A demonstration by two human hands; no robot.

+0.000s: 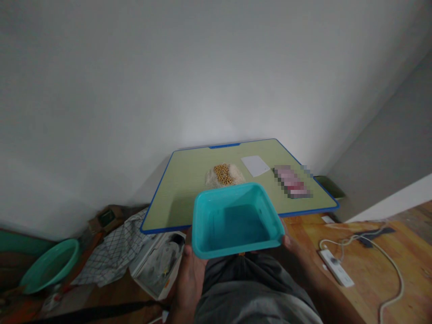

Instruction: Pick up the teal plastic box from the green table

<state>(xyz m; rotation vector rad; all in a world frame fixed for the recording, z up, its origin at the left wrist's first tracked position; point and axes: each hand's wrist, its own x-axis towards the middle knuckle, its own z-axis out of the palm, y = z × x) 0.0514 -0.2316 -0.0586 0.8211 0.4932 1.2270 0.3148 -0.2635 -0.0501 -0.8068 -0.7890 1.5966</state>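
In the head view, the left hand (192,270) and right hand (289,242) are gripping opposite sides of a turquoise rectangular plastic container (238,222), lower centre. Golden round beans (222,174) are topping a pale grainy heap (238,174) on the green, blue-edged table (185,173), mid-frame. The current step is seemingly supporting the container; moving it would be requiring both hands, kept level.

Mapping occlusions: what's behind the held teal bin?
Beyond the teal bin: a pale heap topped with yellowish beans, on the green tabletop. The bin covers the heap's near edge and part of the tabletop's front edge.
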